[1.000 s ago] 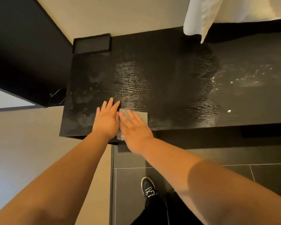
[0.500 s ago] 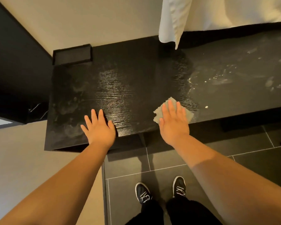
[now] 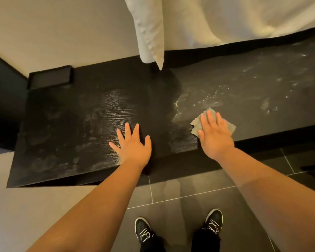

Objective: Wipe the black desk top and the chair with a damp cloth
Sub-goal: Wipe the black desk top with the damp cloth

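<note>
The right hand (image 3: 215, 137) lies flat on a grey cloth (image 3: 229, 127) at the near edge of the black tabletop (image 3: 76, 124), right of the middle. Its grip is apart: the fingers are straight, a little spread, and press the cloth down without curling round it. The cloth's edges show beyond the fingertips and on both sides of the palm.

The left hand (image 3: 135, 147) rests palm down on the bare tabletop to the left, well apart from the cloth. Its grip is also apart, with fingers splayed and holding nothing.

Just beyond the cloth, wet streaks and droplets (image 3: 198, 101) shine on the surface. More pale smears run toward the far right. Around the left hand the wood grain glistens, and dull patches mark the left end.

A shallow black tray (image 3: 50, 79) sits at the far left corner, against the beige wall (image 3: 62, 30). White fabric (image 3: 151, 37) hangs over the far edge.

Below, on dark floor tiles (image 3: 189, 188), stand two black shoes (image 3: 143, 230). They bear white markings, which are too small to read.
</note>
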`<state>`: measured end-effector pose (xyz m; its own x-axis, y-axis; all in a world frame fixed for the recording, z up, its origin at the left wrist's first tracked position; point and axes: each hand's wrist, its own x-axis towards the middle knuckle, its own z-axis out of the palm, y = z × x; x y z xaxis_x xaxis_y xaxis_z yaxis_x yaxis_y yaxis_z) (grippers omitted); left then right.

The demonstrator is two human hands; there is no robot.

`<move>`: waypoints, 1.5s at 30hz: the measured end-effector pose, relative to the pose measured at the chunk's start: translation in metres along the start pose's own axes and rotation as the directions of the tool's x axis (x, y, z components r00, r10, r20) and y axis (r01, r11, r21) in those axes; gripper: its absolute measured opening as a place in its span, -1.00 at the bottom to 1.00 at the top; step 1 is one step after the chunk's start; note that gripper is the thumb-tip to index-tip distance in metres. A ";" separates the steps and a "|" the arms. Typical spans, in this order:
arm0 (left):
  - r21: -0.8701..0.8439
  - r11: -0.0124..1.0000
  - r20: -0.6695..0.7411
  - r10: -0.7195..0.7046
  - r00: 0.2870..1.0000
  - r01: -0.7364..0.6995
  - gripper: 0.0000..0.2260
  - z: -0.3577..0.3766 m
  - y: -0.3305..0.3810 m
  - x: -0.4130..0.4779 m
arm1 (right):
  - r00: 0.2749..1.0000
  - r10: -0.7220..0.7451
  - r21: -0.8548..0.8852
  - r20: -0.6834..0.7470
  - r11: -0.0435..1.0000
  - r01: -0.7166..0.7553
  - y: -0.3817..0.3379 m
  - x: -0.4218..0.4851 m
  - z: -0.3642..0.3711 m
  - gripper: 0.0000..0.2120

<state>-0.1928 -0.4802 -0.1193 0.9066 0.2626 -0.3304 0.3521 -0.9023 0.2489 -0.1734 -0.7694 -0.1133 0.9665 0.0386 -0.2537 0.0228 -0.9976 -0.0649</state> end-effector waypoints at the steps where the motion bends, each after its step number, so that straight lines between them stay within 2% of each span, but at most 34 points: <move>1: 0.037 0.999 -0.011 0.002 1.000 -0.002 -0.37 0.005 0.006 -0.001 | 1.000 -0.008 0.015 -0.007 1.000 0.009 -0.007 -0.001 0.002 -0.39; 3: 0.108 0.994 -0.060 0.002 0.998 0.005 -0.33 0.012 0.014 -0.003 | 0.991 -0.131 0.047 -0.012 0.990 0.131 -0.035 -0.013 0.011 -0.39; 6: 0.111 0.994 -0.139 0.005 0.990 0.010 -0.27 0.019 0.017 -0.003 | 0.936 -0.350 0.062 0.029 0.936 0.347 -0.072 -0.030 0.020 -0.40; 8: 0.109 0.994 -0.156 0.014 0.988 0.003 -0.25 0.020 0.016 -0.003 | 0.918 -0.389 0.092 0.083 0.920 0.382 -0.069 -0.028 0.017 -0.40; 10: 0.116 0.993 -0.155 0.015 0.988 0.003 -0.26 0.019 0.017 -0.002 | 0.915 -0.401 0.059 0.045 0.915 0.399 -0.046 -0.023 0.015 -0.42; 13: 0.115 0.993 -0.157 0.004 0.988 0.014 -0.28 0.019 0.018 -0.003 | 0.949 -0.315 0.015 0.022 0.949 0.314 0.008 -0.014 0.015 -0.40; 17: 0.136 0.990 -0.151 -0.007 0.989 0.028 -0.28 0.020 0.019 -0.001 | 0.998 -0.070 -0.004 -0.005 0.998 0.070 0.073 -0.004 0.003 -0.40; 20: 0.133 0.989 -0.122 -0.040 0.992 0.056 -0.28 0.019 0.023 0.002 | 0.995 0.095 0.056 -0.022 0.994 -0.094 0.053 -0.001 -0.001 -0.42; 21: 0.122 0.990 -0.114 -0.054 0.992 0.068 -0.28 0.018 0.025 0.001 | 0.995 0.101 0.089 -0.020 0.991 -0.099 0.033 -0.005 0.000 -0.42; 23: 0.095 0.991 -0.112 -0.088 0.990 0.098 -0.27 0.017 0.029 0.002 | 0.998 -0.050 0.099 -0.028 0.994 0.053 -0.012 -0.017 0.006 -0.42; 26: 0.117 0.986 -0.126 -0.100 0.987 0.115 -0.27 0.018 0.032 0.003 | 0.949 -0.314 0.054 -0.005 0.948 0.314 -0.049 -0.026 0.013 -0.41; 29: 0.163 0.982 -0.130 -0.079 0.988 0.099 -0.28 0.022 0.030 0.005 | 0.925 -0.379 0.032 -0.007 0.925 0.379 -0.030 -0.016 0.017 -0.41; 31: 0.205 0.976 -0.121 -0.054 0.991 0.078 -0.29 0.024 0.030 0.006 | 0.958 -0.285 0.009 -0.034 0.958 0.286 0.005 -0.006 0.017 -0.39; 34: 0.230 0.971 -0.112 -0.039 0.993 0.064 -0.29 0.022 0.031 0.007 | 0.997 -0.023 0.013 -0.074 1.000 0.024 0.069 0.007 0.012 -0.39; 36: 0.200 0.978 -0.116 -0.037 0.993 0.060 -0.29 0.022 0.030 0.007 | 0.985 0.152 0.037 -0.084 0.988 -0.150 0.093 0.009 0.005 -0.42; 38: 0.175 0.983 -0.130 -0.032 0.991 0.055 -0.29 0.022 0.028 0.008 | 0.964 0.239 0.105 -0.119 0.968 -0.228 0.079 0.009 -0.003 -0.44; 39: 0.167 0.985 -0.134 -0.030 0.991 0.052 -0.29 0.022 0.027 0.008 | 0.971 0.198 0.107 -0.135 0.977 -0.185 0.061 0.005 -0.006 -0.43; 41: 0.156 0.987 -0.144 -0.021 0.989 0.044 -0.29 0.022 0.026 0.008 | 0.990 -0.082 0.015 -0.117 0.996 0.085 0.015 -0.007 -0.003 -0.40; 43: 0.149 0.988 -0.153 -0.021 0.988 0.044 -0.30 0.021 0.028 0.008 | 0.930 -0.357 -0.014 -0.085 0.934 0.357 -0.026 -0.015 0.003 -0.40; 45: 0.147 0.988 -0.167 -0.022 0.986 0.047 -0.31 0.022 0.028 0.008 | 0.872 -0.489 0.045 -0.022 0.871 0.490 -0.047 -0.005 0.003 -0.40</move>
<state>-0.1811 -0.5111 -0.1344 0.9249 0.3355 -0.1791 0.3559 -0.9296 0.0962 -0.1799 -0.7220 -0.1116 0.8371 0.5203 -0.1687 0.4816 -0.8473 -0.2238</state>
